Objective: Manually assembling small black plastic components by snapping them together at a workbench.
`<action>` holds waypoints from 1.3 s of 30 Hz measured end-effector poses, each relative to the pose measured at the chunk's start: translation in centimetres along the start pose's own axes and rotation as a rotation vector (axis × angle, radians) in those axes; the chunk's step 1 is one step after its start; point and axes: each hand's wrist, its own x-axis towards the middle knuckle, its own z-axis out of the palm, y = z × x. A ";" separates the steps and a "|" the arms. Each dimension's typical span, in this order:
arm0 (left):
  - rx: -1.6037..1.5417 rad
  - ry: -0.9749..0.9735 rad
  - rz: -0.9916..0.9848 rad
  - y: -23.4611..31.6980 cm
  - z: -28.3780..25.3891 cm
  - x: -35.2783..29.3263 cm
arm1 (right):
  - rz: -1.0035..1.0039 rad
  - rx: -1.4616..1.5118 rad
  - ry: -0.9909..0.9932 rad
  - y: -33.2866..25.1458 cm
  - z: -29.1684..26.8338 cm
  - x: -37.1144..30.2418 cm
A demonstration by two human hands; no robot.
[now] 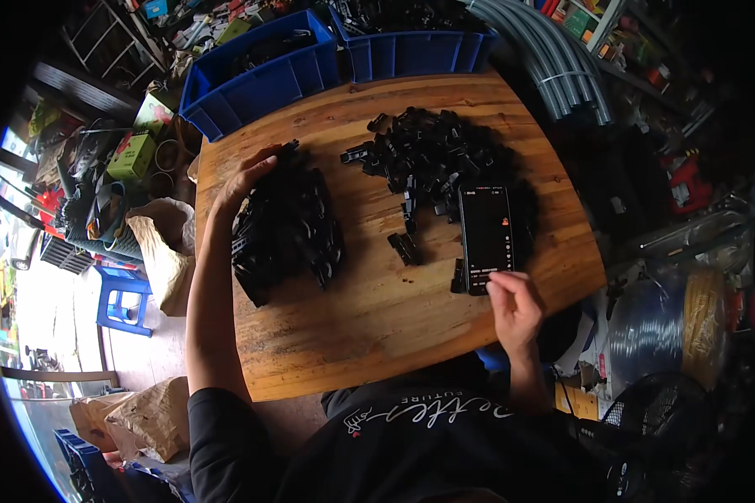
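Note:
On the left side of the table lies a heap of long black plastic parts (289,222). My left hand (256,170) rests against its far left edge, fingers stretched along it and partly hidden among the parts. A phone (484,235) with a dark screen lies propped on a second, looser pile of small black plastic parts (445,151) at the right. My right hand (516,306) is at the phone's lower right corner, fingers curled together with the tips at the screen; nothing shows in its grasp. One black part (404,248) lies apart, left of the phone.
Two blue bins (264,88) (419,54) holding black parts stand along the far edge of the wooden table (352,327). Grey pipes (554,59) lie at the far right. A blue stool (123,302) and paper sacks (164,251) are left of the table.

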 end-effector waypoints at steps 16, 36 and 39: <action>0.488 0.316 0.017 -1.0 8.1 -15.2 | 0.155 0.172 -0.016 3.3 -0.4 -0.9; 0.693 0.235 0.428 3.2 11.0 -11.0 | -0.431 -0.376 -0.648 -3.1 10.6 7.0; 0.717 0.284 0.392 4.3 12.4 -11.5 | -0.431 -0.421 -0.638 -2.8 11.1 7.0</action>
